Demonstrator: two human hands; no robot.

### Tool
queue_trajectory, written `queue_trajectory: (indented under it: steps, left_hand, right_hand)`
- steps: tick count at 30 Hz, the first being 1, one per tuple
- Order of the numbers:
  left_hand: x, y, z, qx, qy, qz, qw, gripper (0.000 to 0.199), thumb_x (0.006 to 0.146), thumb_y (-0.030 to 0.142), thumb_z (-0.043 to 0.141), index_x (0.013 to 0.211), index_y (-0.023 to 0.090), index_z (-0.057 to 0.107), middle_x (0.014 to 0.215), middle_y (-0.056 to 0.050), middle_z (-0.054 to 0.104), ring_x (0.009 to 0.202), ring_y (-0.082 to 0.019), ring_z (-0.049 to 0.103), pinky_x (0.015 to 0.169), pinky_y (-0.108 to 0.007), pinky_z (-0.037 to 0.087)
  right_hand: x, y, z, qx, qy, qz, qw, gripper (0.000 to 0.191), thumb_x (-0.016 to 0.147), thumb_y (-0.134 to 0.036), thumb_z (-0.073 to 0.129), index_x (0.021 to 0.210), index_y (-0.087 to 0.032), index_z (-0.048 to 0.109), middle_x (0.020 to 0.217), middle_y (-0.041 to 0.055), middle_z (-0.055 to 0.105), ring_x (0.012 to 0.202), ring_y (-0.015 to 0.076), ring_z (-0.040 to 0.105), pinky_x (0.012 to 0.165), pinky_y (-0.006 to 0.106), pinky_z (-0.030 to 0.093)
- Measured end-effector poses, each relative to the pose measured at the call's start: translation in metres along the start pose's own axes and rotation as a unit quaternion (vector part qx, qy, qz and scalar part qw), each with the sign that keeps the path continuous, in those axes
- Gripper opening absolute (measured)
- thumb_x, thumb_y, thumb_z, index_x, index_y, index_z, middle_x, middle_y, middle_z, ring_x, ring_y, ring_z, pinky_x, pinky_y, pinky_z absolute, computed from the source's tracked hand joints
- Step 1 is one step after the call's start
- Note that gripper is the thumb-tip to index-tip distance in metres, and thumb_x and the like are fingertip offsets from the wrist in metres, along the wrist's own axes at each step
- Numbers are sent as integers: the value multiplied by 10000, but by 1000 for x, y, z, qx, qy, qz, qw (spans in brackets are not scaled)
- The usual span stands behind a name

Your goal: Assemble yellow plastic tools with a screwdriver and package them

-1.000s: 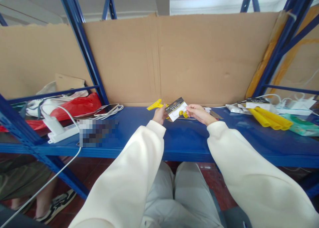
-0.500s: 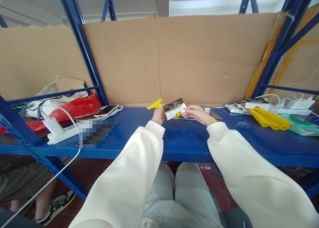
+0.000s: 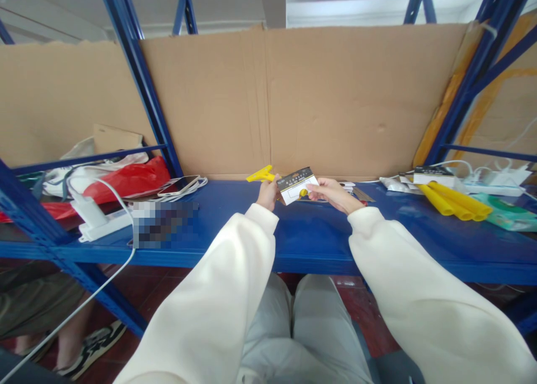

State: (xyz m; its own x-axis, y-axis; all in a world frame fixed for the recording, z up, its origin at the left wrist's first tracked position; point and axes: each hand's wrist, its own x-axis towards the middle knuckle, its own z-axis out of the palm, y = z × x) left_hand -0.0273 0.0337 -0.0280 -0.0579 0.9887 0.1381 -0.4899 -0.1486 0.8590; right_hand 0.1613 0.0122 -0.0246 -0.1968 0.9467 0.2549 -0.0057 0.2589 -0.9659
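Observation:
Above the blue shelf a black and white card point(image 3: 295, 186) is held tilted between both hands. My left hand point(image 3: 267, 193) is closed at the card's left edge, with a yellow T-shaped piece point(image 3: 262, 174) sticking out above it. My right hand point(image 3: 333, 195) pinches the card's right edge. A small round yellow part point(image 3: 303, 193) shows at the card's lower half, near the right fingertips. What joins the yellow parts, if anything, is hidden.
Yellow tubes point(image 3: 455, 200), a green packet point(image 3: 509, 211) and a stack of cards point(image 3: 434, 175) lie at the right. A power strip point(image 3: 107, 224), a phone point(image 3: 179, 185) and a red bag point(image 3: 130, 179) are at the left. Cardboard point(image 3: 335, 93) stands behind; another person's leg point(image 3: 73, 339) shows lower left.
The card has shifted slightly right and down and shows more of its white face. The yellow T-shaped piece and both hands have barely moved.

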Motion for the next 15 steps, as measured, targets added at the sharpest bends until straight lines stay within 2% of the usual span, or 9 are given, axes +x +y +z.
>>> queue_trajectory:
  steps: [3, 9, 15]
  left_hand:
    - [-1, 1, 0, -12, -11, -5, 1000, 243, 808, 351, 763, 803, 188, 582, 678, -15, 690, 736, -219, 727, 730, -339, 581]
    - [-4, 7, 3, -23, 28, -7, 999, 234, 808, 327, 773, 845, 182, 593, 721, -24, 698, 853, -239, 731, 789, -361, 583]
    - [-2, 5, 2, -29, 18, -19, 999, 249, 794, 326, 769, 883, 167, 599, 767, -39, 712, 836, -239, 723, 785, -380, 584]
  right_hand:
    - [0, 1, 0, 3, 9, -13, 1000, 450, 549, -466, 931, 701, -183, 617, 599, 4, 686, 563, 113, 619, 639, 271, 536]
    - [-4, 1, 4, -10, -16, -20, 1000, 413, 589, -466, 911, 740, -174, 661, 605, 7, 688, 550, 114, 613, 579, 255, 503]
    - [-9, -3, 9, -11, -24, -11, 1000, 389, 609, -459, 905, 746, -177, 676, 607, 11, 694, 543, 109, 613, 552, 241, 489]
